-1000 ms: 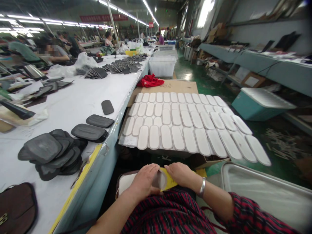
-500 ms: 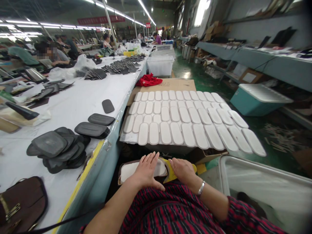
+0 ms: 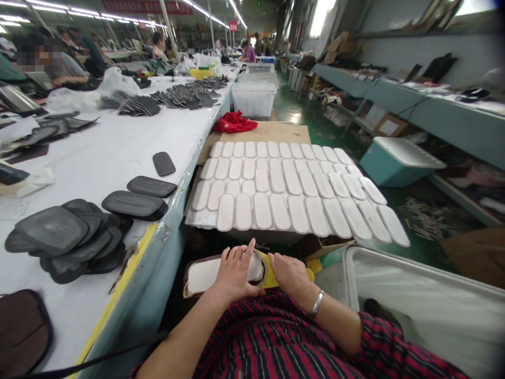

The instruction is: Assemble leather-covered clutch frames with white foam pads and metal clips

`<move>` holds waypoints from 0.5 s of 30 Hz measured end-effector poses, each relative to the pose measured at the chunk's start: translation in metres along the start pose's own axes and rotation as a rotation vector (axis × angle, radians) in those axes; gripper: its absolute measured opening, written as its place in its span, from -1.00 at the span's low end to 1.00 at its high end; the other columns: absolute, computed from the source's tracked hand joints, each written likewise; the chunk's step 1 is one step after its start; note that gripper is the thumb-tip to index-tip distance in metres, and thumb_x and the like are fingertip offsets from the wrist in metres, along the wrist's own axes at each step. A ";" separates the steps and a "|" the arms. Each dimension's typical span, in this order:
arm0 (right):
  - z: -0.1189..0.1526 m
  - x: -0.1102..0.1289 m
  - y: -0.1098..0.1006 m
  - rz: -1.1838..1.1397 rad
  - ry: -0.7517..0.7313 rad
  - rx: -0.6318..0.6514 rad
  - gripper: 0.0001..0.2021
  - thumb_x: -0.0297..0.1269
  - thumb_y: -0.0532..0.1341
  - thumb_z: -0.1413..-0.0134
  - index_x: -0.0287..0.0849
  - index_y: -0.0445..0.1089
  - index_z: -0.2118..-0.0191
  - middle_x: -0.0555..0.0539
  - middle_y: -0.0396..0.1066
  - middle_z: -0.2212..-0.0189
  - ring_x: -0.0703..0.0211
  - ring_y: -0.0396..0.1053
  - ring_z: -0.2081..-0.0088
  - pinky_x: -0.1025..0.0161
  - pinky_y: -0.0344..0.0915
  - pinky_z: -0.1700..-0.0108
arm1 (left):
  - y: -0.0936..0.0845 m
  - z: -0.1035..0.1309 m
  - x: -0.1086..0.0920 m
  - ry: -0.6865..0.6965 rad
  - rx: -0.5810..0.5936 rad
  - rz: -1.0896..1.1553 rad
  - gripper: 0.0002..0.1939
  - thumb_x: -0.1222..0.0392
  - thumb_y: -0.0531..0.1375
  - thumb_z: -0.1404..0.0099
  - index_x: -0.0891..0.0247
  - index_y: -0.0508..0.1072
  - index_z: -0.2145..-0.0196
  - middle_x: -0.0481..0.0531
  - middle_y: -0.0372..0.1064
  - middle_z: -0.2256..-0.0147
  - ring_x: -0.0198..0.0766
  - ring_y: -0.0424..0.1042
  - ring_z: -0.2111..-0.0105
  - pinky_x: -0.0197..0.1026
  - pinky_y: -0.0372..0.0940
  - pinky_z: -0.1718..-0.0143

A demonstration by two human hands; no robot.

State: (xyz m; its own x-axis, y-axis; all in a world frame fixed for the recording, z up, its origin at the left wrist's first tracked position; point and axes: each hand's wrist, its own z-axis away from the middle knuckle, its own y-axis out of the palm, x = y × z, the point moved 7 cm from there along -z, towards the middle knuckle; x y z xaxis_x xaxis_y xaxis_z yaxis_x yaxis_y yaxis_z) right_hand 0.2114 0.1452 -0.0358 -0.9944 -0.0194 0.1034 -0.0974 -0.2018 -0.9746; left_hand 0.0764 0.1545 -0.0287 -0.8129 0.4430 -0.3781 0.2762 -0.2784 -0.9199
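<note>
A white oval pad (image 3: 202, 275) with a dark edge lies close to my body, partly hidden by my left hand (image 3: 236, 271). That hand rests on its right part with the fingers spread. Just to the right, my right hand (image 3: 290, 273) has its fingers curled over a yellow item (image 3: 270, 269), which touches the pad's right end. Rows of similar white oval pads (image 3: 316, 216) lie on a low surface in front of my hands. Dark oval pads (image 3: 53, 231) are piled on the long white table (image 3: 158, 126) at my left.
A clear plastic bin (image 3: 418, 279) stands at the right, close to my right arm. Beyond it is a teal box with a pale lid (image 3: 408, 152). Red cloth (image 3: 235, 122) lies on cardboard ahead. People sit at the far left.
The view has shifted slightly, so the tables and pads appear farther left. My left hand stays on the pad, and more of the pad's left part shows. My right hand remains on the yellow item.
</note>
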 end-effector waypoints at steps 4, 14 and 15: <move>-0.001 0.002 -0.001 0.006 -0.005 0.008 -0.55 -0.18 -0.23 -0.28 -0.18 0.35 0.34 -0.12 0.47 0.46 0.14 0.44 0.40 0.31 0.24 0.40 | -0.002 0.000 0.002 0.017 -0.024 0.024 0.29 -0.28 0.28 0.30 0.19 -0.29 -0.25 0.13 0.14 -0.06 0.02 0.07 -0.07 0.08 -0.20 -0.14; -0.009 0.006 -0.004 0.040 -0.049 0.022 -0.54 -0.17 -0.22 -0.27 -0.19 0.37 0.35 -0.12 0.48 0.45 0.15 0.44 0.39 0.31 0.24 0.39 | -0.003 0.001 0.004 0.011 -0.050 0.050 0.29 -0.26 0.30 0.31 0.20 -0.28 -0.25 0.13 0.16 -0.05 0.00 0.09 -0.04 0.06 -0.17 -0.11; -0.009 0.007 -0.004 0.044 -0.057 0.019 -0.55 -0.16 -0.21 -0.27 -0.18 0.37 0.35 -0.12 0.48 0.45 0.15 0.45 0.39 0.31 0.23 0.40 | -0.004 0.001 0.004 0.010 -0.051 0.050 0.29 -0.26 0.30 0.31 0.19 -0.29 -0.25 0.12 0.16 -0.05 0.00 0.10 -0.04 0.06 -0.17 -0.11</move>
State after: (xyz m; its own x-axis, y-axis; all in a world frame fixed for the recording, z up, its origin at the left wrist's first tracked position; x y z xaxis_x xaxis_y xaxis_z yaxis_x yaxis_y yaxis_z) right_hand 0.2049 0.1551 -0.0334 -0.9938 -0.0843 0.0722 -0.0523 -0.2182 -0.9745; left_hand 0.0718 0.1567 -0.0267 -0.7924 0.4377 -0.4249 0.3427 -0.2568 -0.9037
